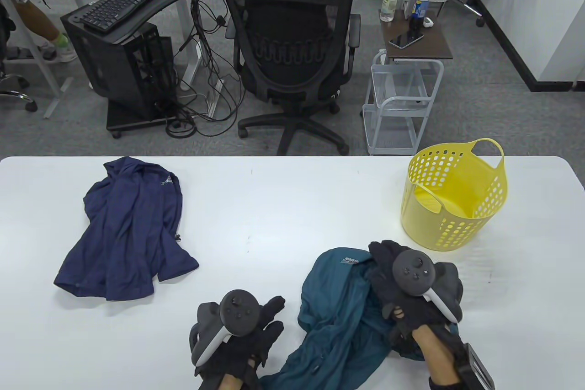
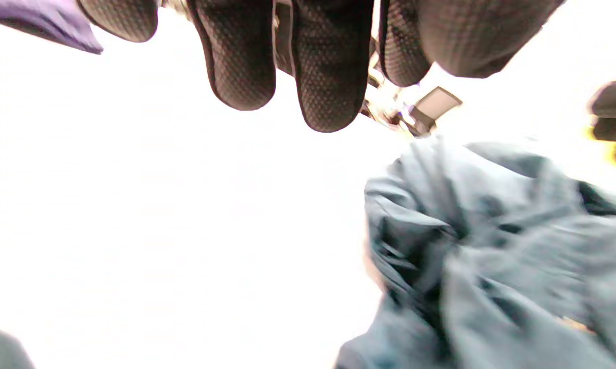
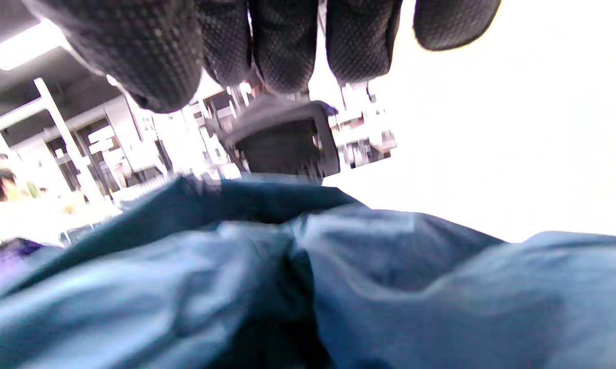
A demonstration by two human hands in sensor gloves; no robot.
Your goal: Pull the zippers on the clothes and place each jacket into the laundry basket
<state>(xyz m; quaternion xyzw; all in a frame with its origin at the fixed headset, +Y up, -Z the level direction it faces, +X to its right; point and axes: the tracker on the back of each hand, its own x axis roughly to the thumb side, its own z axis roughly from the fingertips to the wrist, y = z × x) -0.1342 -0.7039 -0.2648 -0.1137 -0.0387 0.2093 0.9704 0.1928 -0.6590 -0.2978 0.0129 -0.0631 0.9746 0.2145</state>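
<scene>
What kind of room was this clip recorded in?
Likely an office or lab workspace: a black mesh office chair, a black keyboard on a computer desk, and a long white table used as the work surface.

Camera layout: one overhead view, two wrist views.
Overhead looks down at the table; both close, low wrist views share the teal jacket.

The laundry basket is glossy perforated plastic; both jackets, teal and navy, look like thin matt cloth.

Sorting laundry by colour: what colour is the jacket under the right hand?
Teal; the jacket under the right hand shows best in the table view.
</scene>
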